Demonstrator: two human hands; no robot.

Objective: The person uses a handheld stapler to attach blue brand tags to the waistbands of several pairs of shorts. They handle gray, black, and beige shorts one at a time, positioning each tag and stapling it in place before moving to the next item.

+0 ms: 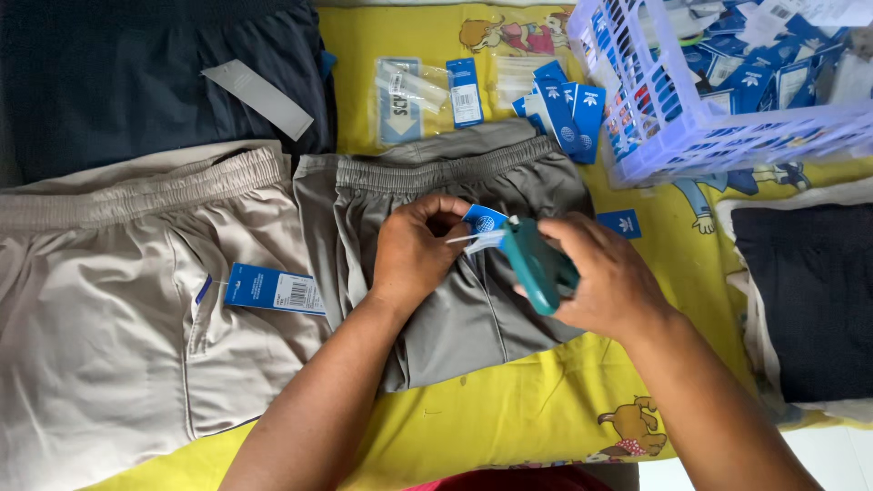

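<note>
Left hand (pixel 414 255) fingers pinch blue tag (pixel 484 219) on grey shorts (pixel 464 309); right hand (pixel 605 277) grips teal tagging gun (pixel 536 265).

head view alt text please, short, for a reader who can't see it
Seen from above, the right hand holds a teal tagging gun against a blue hang tag that the left hand pinches on grey shorts laid on a yellow printed sheet. Beige shorts with a blue tag lie to the left; a white basket of tags sits top right.
</note>
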